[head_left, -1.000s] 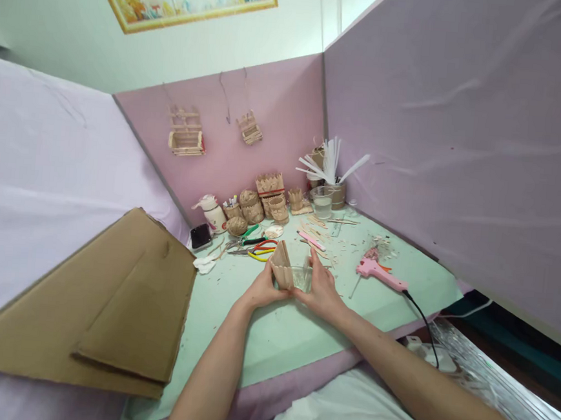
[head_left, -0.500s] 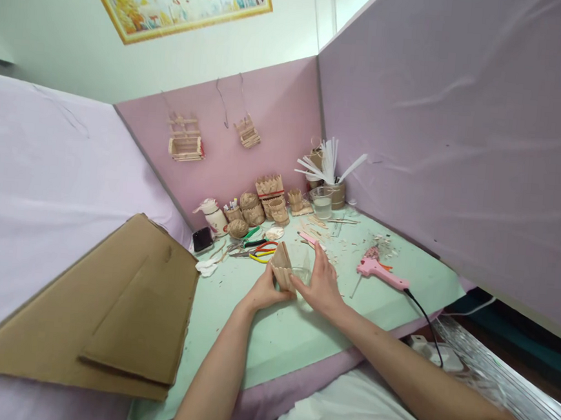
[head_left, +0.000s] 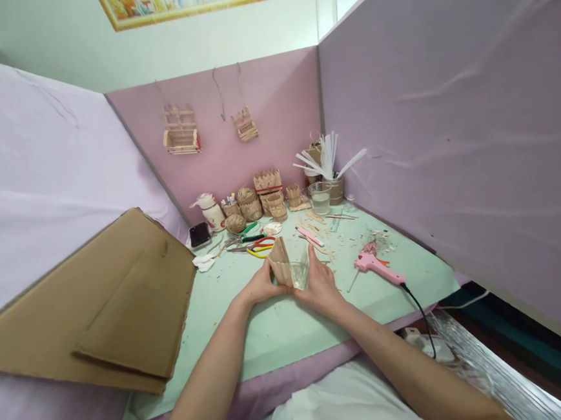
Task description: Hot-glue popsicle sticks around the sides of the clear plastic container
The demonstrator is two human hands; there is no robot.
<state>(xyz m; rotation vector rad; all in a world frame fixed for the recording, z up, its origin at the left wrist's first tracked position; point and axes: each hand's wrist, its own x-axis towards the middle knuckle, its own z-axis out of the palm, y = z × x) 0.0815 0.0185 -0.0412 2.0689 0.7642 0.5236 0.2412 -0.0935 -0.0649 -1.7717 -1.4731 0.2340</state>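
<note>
A clear plastic cup with wooden pieces along its left side is between my two hands, over the near middle of the table. My left hand is closed round the wooden pieces from the left, thumb along the bottom. From the right, my right hand grips the clear cup, its fingers up behind the side and its thumb low in front. The two thumbs nearly meet under the cup. Just beyond lie pliers with red and yellow handles and a pink cutter.
A pink glue gun with a black cord lies to the right. Cardboard leans at the left. A phone, a white jug, twine balls and a water cup stand farther back. Wood scraps are scattered about.
My right hand has shifted its hold from the cup's front to its right side, and the thumb has dropped lower. More of the clear cup shows. The view has shifted slightly.
</note>
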